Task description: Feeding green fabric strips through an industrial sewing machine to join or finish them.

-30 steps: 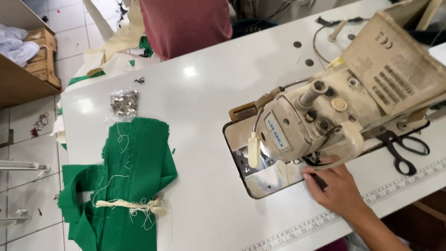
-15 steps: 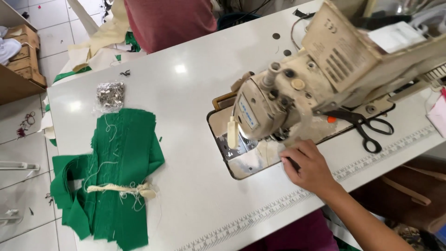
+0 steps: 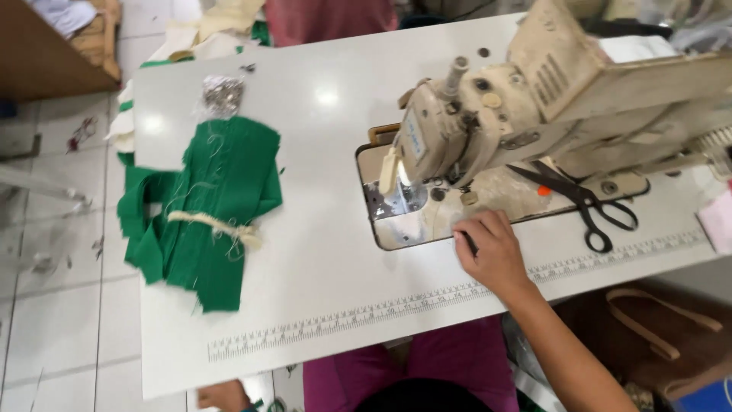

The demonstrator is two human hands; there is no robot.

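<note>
- One right hand (image 3: 494,250) stays beside the sewing machine (image 3: 488,130) base, fingers curled shut on a small dark tool (image 3: 470,243).
- Green fabric bundle (image 3: 206,200), left of the machine, unmoved.
- Left hand (image 3: 221,395) low, grip unclear.

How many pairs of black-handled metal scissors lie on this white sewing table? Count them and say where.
1. The black-handled metal scissors lie on the white sewing table, under the cream sewing machine, beyond the right hand. Others may be hidden behind the machine.

A small clear plastic bag (image 3: 221,95) of shiny bits is lying at the table's far edge. A little blue label plate (image 3: 415,137) is sitting on the sewing machine's front.
</note>
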